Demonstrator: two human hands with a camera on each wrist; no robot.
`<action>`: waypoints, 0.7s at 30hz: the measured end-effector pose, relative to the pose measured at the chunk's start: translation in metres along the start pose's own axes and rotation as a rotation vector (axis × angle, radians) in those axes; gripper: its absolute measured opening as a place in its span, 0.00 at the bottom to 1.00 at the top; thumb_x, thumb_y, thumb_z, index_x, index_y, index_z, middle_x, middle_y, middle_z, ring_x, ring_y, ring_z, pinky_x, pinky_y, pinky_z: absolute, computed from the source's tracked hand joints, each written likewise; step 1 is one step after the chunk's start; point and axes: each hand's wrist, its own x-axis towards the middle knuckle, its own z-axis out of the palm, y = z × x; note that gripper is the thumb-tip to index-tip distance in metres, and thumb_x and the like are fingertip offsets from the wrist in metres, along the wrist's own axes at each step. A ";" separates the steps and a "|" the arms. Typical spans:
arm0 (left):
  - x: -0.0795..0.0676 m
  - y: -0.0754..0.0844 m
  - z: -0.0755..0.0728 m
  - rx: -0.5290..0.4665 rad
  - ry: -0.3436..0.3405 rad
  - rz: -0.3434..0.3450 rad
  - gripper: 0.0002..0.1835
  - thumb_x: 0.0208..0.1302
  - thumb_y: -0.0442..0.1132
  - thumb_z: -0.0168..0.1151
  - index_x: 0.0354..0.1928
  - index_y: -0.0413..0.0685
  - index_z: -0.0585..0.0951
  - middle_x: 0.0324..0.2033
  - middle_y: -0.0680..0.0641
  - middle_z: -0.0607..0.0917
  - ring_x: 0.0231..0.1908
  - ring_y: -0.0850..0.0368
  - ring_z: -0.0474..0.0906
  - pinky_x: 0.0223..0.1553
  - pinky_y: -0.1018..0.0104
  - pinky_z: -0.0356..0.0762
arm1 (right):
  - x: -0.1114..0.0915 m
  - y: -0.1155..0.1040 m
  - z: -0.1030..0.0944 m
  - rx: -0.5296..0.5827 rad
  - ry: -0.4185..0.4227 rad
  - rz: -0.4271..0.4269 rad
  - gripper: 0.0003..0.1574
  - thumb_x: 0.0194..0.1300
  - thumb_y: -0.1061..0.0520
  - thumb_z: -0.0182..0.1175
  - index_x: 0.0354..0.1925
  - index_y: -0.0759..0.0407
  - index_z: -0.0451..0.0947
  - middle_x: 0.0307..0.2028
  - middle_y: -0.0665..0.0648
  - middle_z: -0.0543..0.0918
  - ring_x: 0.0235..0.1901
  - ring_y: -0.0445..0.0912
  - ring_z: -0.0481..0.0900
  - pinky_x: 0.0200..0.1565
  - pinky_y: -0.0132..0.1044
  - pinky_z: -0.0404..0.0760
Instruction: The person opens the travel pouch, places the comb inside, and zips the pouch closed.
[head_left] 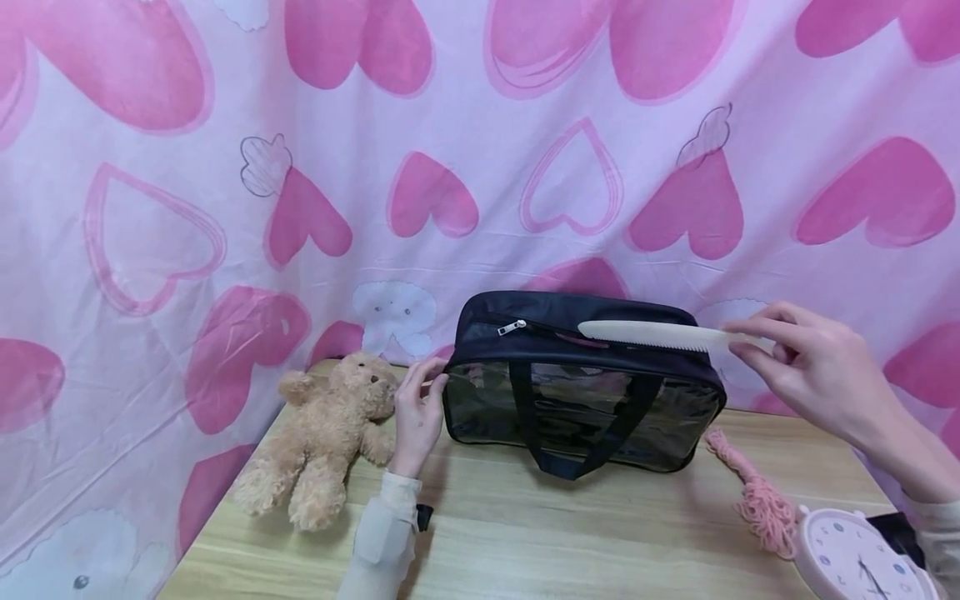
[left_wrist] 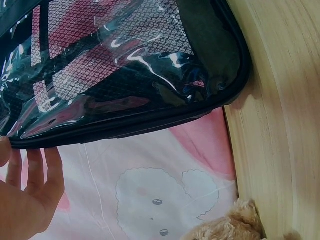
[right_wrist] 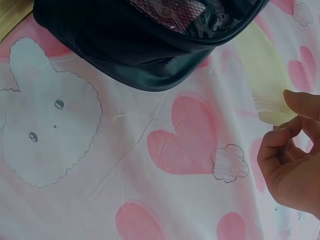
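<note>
A black bag (head_left: 480, 342) with see-through panels stands on the table, its strap handle hanging down the front. Its zipper pull (head_left: 512, 327) sits at the left of the top, and a slit runs open to the right of it. My left hand (head_left: 420, 417) grips the bag's left upper edge between thumb and fingers, also seen from close by in the left wrist view. Between thumb and fingers, my right hand (head_left: 813, 358) pinches a pale cream comb (head_left: 652, 333) by one end. The comb lies level just over the bag's top, teeth facing down.
A tan teddy bear (head_left: 322, 450) lies left of my left hand. Right of the bag are a pink yarn tassel (head_left: 757, 504) and a pale pink clock (head_left: 832, 554), with a dark object (head_left: 896, 533) by it. A heart-patterned curtain (head_left: 427, 200) hangs behind the wooden table (head_left: 570, 542).
</note>
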 end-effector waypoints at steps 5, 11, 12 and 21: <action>0.001 -0.001 0.001 -0.003 -0.002 -0.001 0.09 0.60 0.21 0.58 0.43 0.29 0.80 0.37 0.36 0.81 0.39 0.45 0.79 0.35 0.51 0.79 | 0.001 -0.002 -0.003 0.018 0.002 -0.018 0.08 0.55 0.61 0.67 0.37 0.58 0.86 0.29 0.43 0.75 0.21 0.26 0.59 0.23 0.21 0.59; 0.002 0.001 0.002 -0.006 -0.006 -0.007 0.09 0.60 0.21 0.58 0.43 0.28 0.80 0.37 0.36 0.81 0.39 0.45 0.79 0.34 0.50 0.78 | 0.003 -0.007 -0.004 0.038 0.017 -0.043 0.26 0.67 0.40 0.56 0.35 0.60 0.86 0.28 0.44 0.75 0.21 0.27 0.58 0.22 0.20 0.57; 0.002 0.001 0.002 -0.004 -0.006 -0.009 0.09 0.60 0.21 0.58 0.43 0.28 0.80 0.37 0.37 0.81 0.38 0.45 0.79 0.34 0.51 0.78 | 0.004 -0.008 -0.004 0.038 0.017 -0.045 0.30 0.67 0.36 0.53 0.35 0.59 0.86 0.28 0.44 0.75 0.21 0.26 0.58 0.22 0.20 0.57; 0.001 0.000 0.000 0.007 0.000 -0.006 0.09 0.60 0.21 0.58 0.43 0.30 0.80 0.37 0.37 0.81 0.38 0.46 0.79 0.36 0.67 0.77 | 0.008 -0.015 -0.006 0.038 0.038 -0.055 0.39 0.66 0.30 0.45 0.33 0.60 0.85 0.26 0.44 0.73 0.21 0.27 0.57 0.22 0.19 0.56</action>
